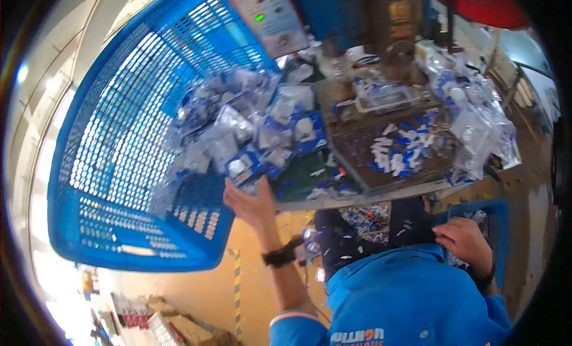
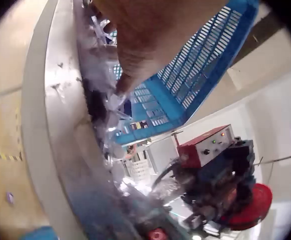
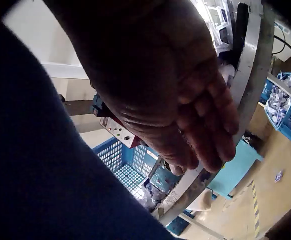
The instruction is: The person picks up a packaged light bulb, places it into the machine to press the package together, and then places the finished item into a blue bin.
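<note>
In the head view my left hand point(image 1: 255, 208) reaches to the front edge of the packet heap, thumb and fingers spread apart. Its fingertips are right at the lower edge of a clear plastic packet point(image 1: 241, 167) with a blue and white insert. The left wrist view shows the same hand point(image 2: 145, 40) over crumpled clear packets point(image 2: 113, 107), most of its fingers hidden. My right hand point(image 1: 465, 239) is beside the lap, away from the bench. From the right wrist view, that hand point(image 3: 170, 100) has loosely bent fingers and holds nothing.
A large blue basket point(image 1: 65, 197) stands tilted at the left, against the heap of packets. Small white and blue pieces point(image 1: 399, 149) lie on the bench beneath a machine point(image 1: 399, 30). More clear packets point(image 1: 471, 119) are piled at the right. A control box point(image 1: 268, 18) stands behind.
</note>
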Tool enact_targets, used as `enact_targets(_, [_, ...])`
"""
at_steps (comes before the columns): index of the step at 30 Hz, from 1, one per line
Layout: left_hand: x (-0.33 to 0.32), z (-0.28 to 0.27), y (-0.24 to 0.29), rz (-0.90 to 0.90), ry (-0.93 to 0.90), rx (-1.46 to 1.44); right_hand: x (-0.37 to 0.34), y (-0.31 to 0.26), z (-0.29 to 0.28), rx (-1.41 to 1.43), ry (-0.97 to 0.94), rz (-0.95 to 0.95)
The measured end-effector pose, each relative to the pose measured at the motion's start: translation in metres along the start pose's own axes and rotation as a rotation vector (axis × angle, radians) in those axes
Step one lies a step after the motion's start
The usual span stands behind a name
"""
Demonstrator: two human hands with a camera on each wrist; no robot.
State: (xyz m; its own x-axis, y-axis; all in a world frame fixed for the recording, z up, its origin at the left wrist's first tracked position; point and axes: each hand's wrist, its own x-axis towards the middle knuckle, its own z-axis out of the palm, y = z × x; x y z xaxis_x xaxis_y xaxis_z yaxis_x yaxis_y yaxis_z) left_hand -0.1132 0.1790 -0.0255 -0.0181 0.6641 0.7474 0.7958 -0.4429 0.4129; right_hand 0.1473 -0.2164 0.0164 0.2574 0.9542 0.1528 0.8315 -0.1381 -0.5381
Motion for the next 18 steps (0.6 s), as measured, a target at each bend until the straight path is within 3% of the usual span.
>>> enact_targets(3, [-0.012, 0.012, -0.02, 0.053, -0.052, -0.045, 0.008, -0.015, -0.015, -0.005, -0.046, -0.03])
enact_targets(5, [-0.011, 0.002, -0.036, -0.003, -0.144, 0.002, 0.008, -0.018, -0.026, 0.116, -0.082, -0.118])
enact_targets(7, [-0.008, -0.043, 0.005, -0.338, -0.275, -0.565, 0.014, -0.021, -0.038, 0.243, -0.102, -0.192])
enact_targets(9, [-0.007, -0.078, 0.063, -0.189, -0.654, -1.032, 0.024, -0.026, -0.048, 0.379, -0.12, -0.249])
enact_targets(11, [-0.015, -0.076, 0.101, 0.069, -1.036, -1.224, 0.043, -0.035, -0.049, 0.335, 0.005, -0.279])
enact_targets(14, [-0.028, -0.076, 0.18, -0.07, -1.671, -1.489, 0.07, -0.046, -0.038, 0.259, 0.213, -0.482])
enact_targets(15, [-0.037, -0.072, 0.197, 0.039, -1.685, -1.589, 0.074, -0.044, -0.034, 0.241, 0.262, -0.529])
enact_targets(18, [-0.036, -0.069, 0.229, 0.021, -1.863, -1.564, 0.07, -0.016, -0.035, 0.173, 0.245, -0.631])
